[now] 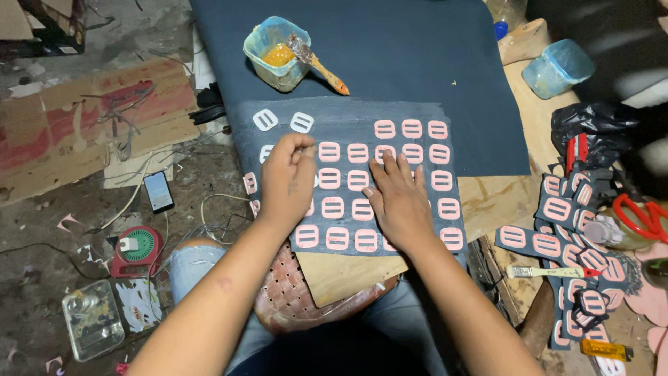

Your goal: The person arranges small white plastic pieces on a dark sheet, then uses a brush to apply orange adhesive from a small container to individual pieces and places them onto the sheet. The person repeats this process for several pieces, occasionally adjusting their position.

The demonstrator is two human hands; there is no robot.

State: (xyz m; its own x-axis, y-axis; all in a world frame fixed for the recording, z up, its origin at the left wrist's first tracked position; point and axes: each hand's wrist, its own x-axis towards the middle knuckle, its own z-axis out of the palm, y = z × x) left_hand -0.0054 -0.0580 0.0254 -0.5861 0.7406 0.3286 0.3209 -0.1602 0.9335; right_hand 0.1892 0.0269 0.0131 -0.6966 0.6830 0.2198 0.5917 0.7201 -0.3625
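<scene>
Now, scene as seen from head cam:
L hand (287, 182): fingertips pinched on a pink buckle piece (309, 150) at the sheet's upper left.
R hand (400, 198): laid flat, fingers spread, nothing gripped; sheet is pressed down w/ it.
Sheet (341, 122): dark, set on a wooden board (348, 271) over the lap, covered w/ rows of pink pieces; two white ones (265, 120) at top left.
Glue tub (277, 54): beyond sheet, brush (316, 63) rested on rim.
Far right: red scissors (643, 216), pile of finished pieces (570, 244).

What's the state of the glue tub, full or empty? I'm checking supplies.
Partly full: orange glue sits low in the open plastic tub, well below its rim, with a brush resting across it.
</scene>
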